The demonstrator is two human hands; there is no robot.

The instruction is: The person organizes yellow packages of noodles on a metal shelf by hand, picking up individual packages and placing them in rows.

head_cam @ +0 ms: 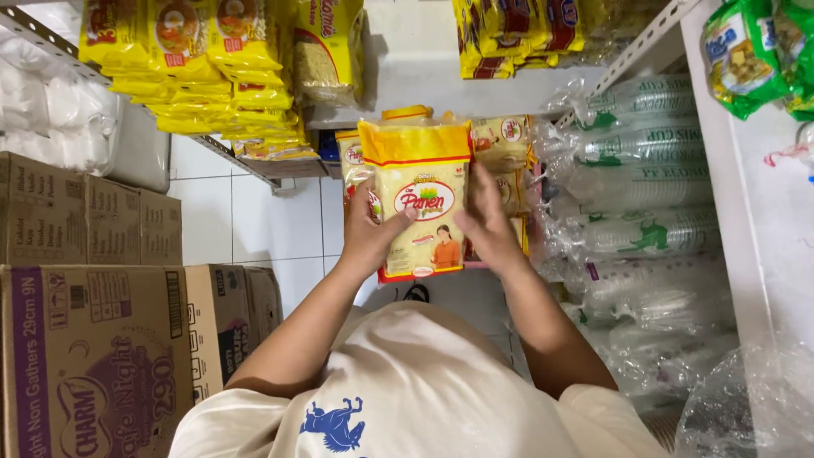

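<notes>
A yellow-and-cream noodle packet point(421, 182) with an orange top band is held upright in front of me, between both hands. My left hand point(366, 231) grips its left edge, thumb on the front. My right hand point(487, 222) holds its right edge with fingers spread along the side. Behind the packet, more packets of the same kind point(500, 142) stand stacked on a low shelf.
Yellow noodle packs point(212, 64) fill a metal shelf at upper left. Cardboard boxes point(93, 339) stand at left. Sleeves of clear plastic cups point(644, 170) lie at right, beside a white shelf board point(763, 220) with green snack bags point(746, 51). White tiled floor point(263, 229) lies below.
</notes>
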